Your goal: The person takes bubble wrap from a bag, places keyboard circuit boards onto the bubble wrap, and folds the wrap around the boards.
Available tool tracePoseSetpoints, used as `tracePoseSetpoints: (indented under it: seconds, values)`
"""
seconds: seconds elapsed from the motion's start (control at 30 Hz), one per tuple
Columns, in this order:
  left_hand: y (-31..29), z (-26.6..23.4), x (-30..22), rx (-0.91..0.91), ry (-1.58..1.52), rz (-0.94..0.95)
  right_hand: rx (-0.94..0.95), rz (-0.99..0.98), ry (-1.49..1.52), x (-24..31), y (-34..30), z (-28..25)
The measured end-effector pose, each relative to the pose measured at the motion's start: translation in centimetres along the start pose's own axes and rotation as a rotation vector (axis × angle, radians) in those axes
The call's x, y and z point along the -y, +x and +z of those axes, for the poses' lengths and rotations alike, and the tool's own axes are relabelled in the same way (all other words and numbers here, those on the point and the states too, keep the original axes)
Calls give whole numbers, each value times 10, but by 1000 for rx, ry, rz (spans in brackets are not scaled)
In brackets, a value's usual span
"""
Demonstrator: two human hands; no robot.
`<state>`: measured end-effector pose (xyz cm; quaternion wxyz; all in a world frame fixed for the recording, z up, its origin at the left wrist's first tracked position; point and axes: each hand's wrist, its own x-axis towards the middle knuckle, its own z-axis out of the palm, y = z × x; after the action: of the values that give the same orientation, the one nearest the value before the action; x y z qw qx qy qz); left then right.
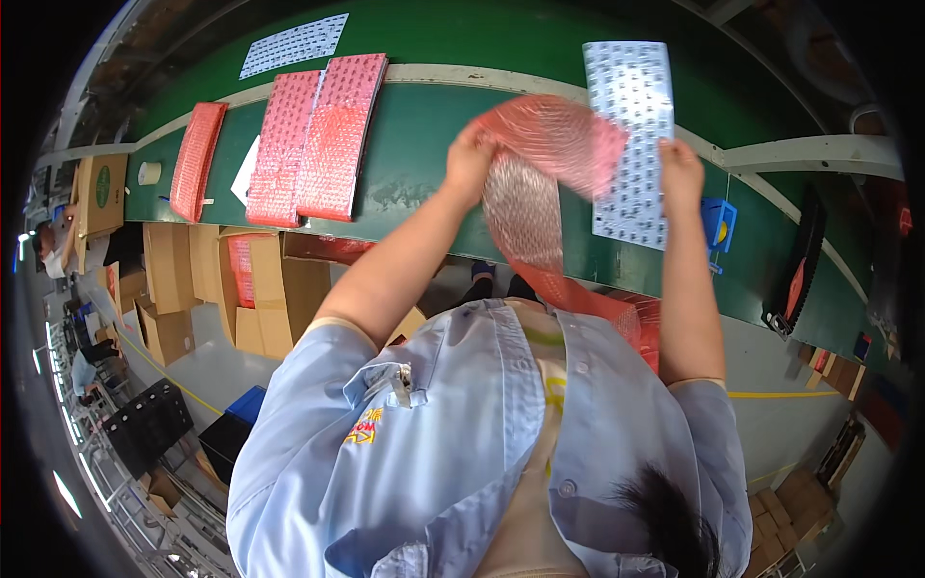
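Observation:
My left hand (470, 162) is closed on a strip of red bubble wrap (525, 197). The strip loops over toward the right and trails down off the table edge near my body. In my right hand (681, 175) is the right edge of a flat, pale panel (631, 96) with rows of small dark marks. The panel stands lengthwise over the green table, and the far end of the bubble wrap lies across its left edge. That end is smeared by motion.
Red bubble-wrapped packs (337, 144) lie left on the green table (414, 144), with a tape roll (148, 173) beyond them. Another pale panel (294, 46) lies farther back. A blue holder (718, 224) sits right of my right hand. Cardboard boxes (169, 270) stand below the table.

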<state>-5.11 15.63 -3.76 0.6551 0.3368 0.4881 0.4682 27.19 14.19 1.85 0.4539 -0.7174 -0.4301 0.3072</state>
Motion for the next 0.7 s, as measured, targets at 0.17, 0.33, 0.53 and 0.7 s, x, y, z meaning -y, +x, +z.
tracePoseSetpoints:
  seconds: [0.17, 0.33, 0.53, 0.7]
  values:
    - [50, 7, -39, -56, -52, 0, 100, 395, 202, 27, -2, -45]
    - [83, 6, -34, -154, 792, 151, 447, 408, 217, -4, -75, -19]
    - [113, 27, -40, -54, 586, -137, 472, 426, 20, -24, -123, 22]
    - [115, 25, -38, 122, 41, -184, 318, 570, 411, -11, -88, 35]
